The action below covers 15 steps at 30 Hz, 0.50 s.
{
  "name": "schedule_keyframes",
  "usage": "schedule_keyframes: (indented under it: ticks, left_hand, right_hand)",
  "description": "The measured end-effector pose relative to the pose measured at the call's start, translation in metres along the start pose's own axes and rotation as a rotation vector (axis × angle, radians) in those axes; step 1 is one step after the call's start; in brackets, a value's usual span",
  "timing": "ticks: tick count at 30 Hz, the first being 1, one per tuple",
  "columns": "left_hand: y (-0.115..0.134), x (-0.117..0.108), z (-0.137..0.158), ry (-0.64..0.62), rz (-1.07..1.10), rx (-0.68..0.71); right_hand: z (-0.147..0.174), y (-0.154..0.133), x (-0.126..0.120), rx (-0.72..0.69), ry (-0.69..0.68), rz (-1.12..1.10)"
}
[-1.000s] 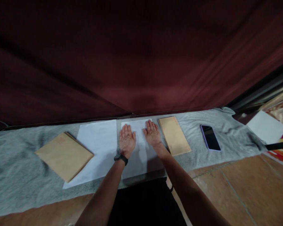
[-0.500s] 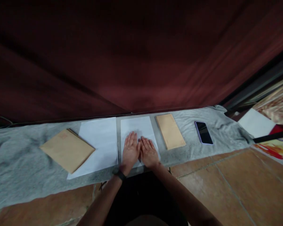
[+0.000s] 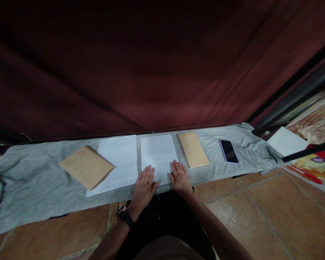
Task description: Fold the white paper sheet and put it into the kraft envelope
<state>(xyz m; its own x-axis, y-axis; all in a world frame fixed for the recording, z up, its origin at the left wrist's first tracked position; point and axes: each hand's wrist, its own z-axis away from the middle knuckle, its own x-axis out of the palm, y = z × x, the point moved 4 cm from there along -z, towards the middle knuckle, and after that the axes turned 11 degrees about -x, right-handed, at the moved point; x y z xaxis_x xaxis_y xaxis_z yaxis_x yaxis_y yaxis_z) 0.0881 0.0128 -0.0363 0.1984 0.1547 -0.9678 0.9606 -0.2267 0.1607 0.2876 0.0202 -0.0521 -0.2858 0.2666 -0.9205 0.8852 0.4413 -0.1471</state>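
Note:
A white sheet of paper (image 3: 157, 153) lies flat in front of me on a grey cloth (image 3: 38, 173). My left hand (image 3: 144, 186) rests over its near left corner, palm down, with the fingers stretched out. Over the near right corner lies my right hand (image 3: 180, 177), also flat with fingers extended. To the left is more white paper (image 3: 119, 153), partly covered by brown envelopes (image 3: 86, 167) lying askew. A stack of brown envelopes (image 3: 193, 148) sits just right of the middle sheet.
A phone (image 3: 229, 151) with a pale purple case lies on the cloth at the right. Dark red fabric (image 3: 162, 72) hangs behind the cloth-covered strip. Tiled floor (image 3: 249, 209) shows in front. At far right are a white sheet (image 3: 288, 141) and a colourful printed box or poster (image 3: 317, 168).
My hands have moved apart and back towards me, from the middle of the sheet to its near corners. The view has shifted slightly; the envelopes and phone stay in place on the cloth.

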Motion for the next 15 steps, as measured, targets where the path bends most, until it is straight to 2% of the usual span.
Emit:
schedule_keyframes:
  ticks: [10,15]
  left_hand:
    - [-0.014,-0.006,0.028,0.023,-0.006,0.009]
    - [0.000,-0.010,0.029,0.007,-0.021,0.043]
  right_hand:
    - [0.036,0.014,-0.015,0.014,-0.032,0.044]
    - [0.039,0.001,-0.016,-0.043,-0.084,0.024]
